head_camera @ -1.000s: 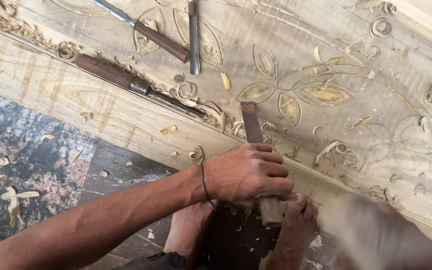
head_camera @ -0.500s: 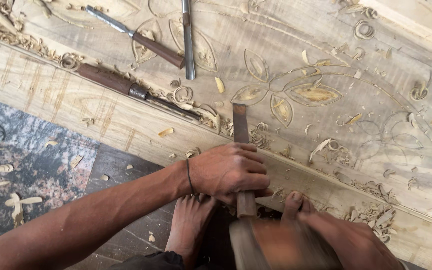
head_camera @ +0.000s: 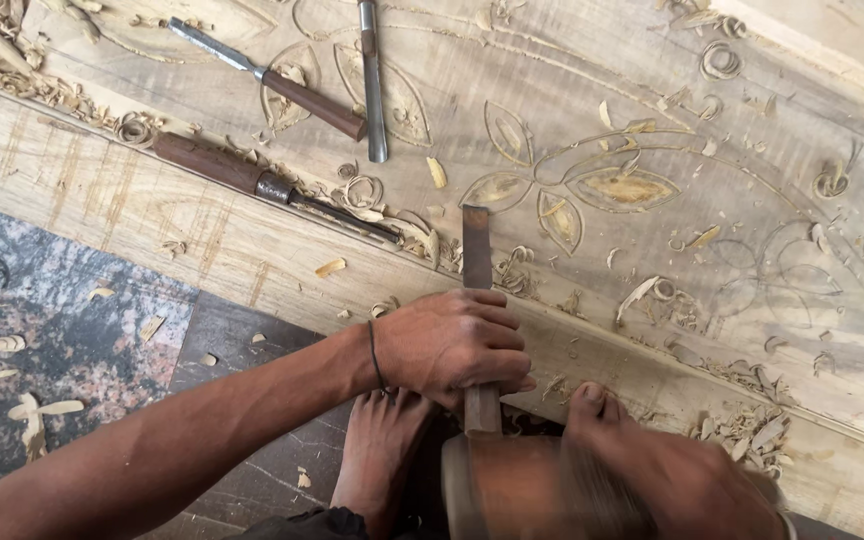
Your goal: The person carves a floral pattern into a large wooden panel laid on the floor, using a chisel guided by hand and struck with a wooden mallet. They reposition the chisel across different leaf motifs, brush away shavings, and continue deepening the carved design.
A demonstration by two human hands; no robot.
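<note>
My left hand [head_camera: 457, 345] is wrapped around a wooden-handled chisel [head_camera: 476, 245]. Its flat blade points away from me onto a pale wooden panel [head_camera: 752, 200] carved with leaf and vine outlines. My right hand [head_camera: 692, 485], blurred by motion, grips a round brown wooden mallet [head_camera: 507, 485]. The mallet head is right at the butt of the chisel handle. A thin black band circles my left wrist. One bare foot [head_camera: 382, 450] rests below my left hand, and a toe [head_camera: 592, 400] of the other presses on the panel's edge.
Three more chisels lie on the panel at the upper left: one with a brown handle [head_camera: 282, 85], a slim all-metal one [head_camera: 372, 80], and a long dark one [head_camera: 262, 185]. Curled wood shavings [head_camera: 752, 435] lie about. Speckled stone floor [head_camera: 52, 330] shows at left.
The mallet has swung in from the right to the end of the chisel handle. My left hand has kept its grip, and the view has shifted slightly.
</note>
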